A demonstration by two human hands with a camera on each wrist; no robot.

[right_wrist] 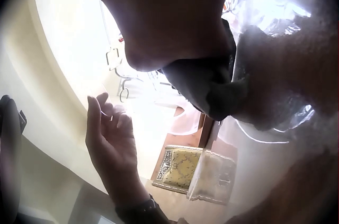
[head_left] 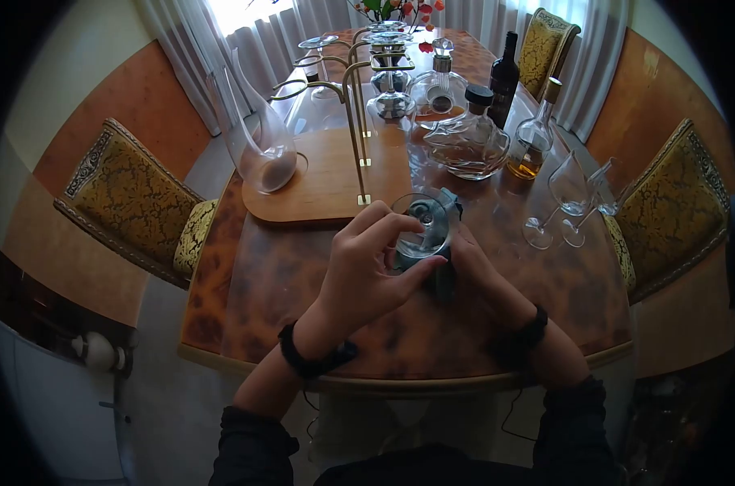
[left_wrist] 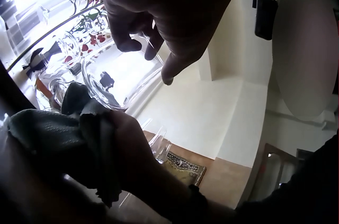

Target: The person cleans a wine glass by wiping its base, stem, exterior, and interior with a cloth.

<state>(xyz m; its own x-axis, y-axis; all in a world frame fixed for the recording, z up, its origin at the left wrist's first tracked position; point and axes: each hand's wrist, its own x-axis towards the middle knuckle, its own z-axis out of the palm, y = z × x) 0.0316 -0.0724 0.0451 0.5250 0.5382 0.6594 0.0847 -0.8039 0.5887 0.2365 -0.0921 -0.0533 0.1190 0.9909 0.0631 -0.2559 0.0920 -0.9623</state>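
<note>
A clear glass (head_left: 422, 231), its round mouth turned up toward the head camera, is between my two hands above the table. A grey-green cloth (left_wrist: 87, 139) is bunched beside and below it. My right hand (head_left: 477, 263) grips this cloth against the glass's right side; most of the fingers are hidden. My left hand (head_left: 367, 255) is over the near-left side of the mouth, its forefinger and thumb spread apart and overlapping the rim in the head view. The right wrist view shows the left hand (right_wrist: 115, 147) with bent, relaxed fingers.
Beyond the hands, a wooden stand (head_left: 327, 174) with brass arms carries a decanter (head_left: 272, 166) and hanging glasses. Bottles, among them a black-capped decanter (head_left: 469, 146) and an amber-filled bottle (head_left: 533, 142), stand at right. Stemmed glasses (head_left: 572, 190) lie near the right edge.
</note>
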